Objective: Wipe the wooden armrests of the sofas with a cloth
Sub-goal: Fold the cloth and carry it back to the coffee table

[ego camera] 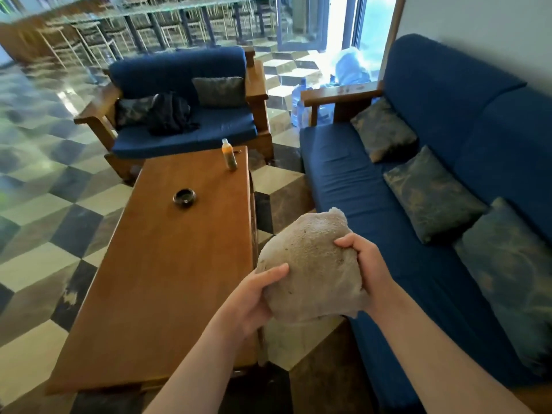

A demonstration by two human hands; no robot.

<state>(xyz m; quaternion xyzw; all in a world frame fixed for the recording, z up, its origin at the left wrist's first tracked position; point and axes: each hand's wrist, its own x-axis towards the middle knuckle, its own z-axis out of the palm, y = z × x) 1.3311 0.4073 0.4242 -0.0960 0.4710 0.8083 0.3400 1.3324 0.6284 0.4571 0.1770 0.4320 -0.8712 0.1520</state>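
Both hands grasping the bunched cloth (310, 270) in mid-air, left hand (254, 297) underneath, right hand (367, 264) on top, between counter (167, 264) and sofa (388, 204).

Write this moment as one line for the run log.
phase: before wiping | cloth: held in left hand and right hand | armrest: not touched

Wooden table (167, 279) carries an ashtray (184, 198) and bottle (229, 154) (upright).

bottle (229, 155) on table (167, 282), sofa (418, 204) right
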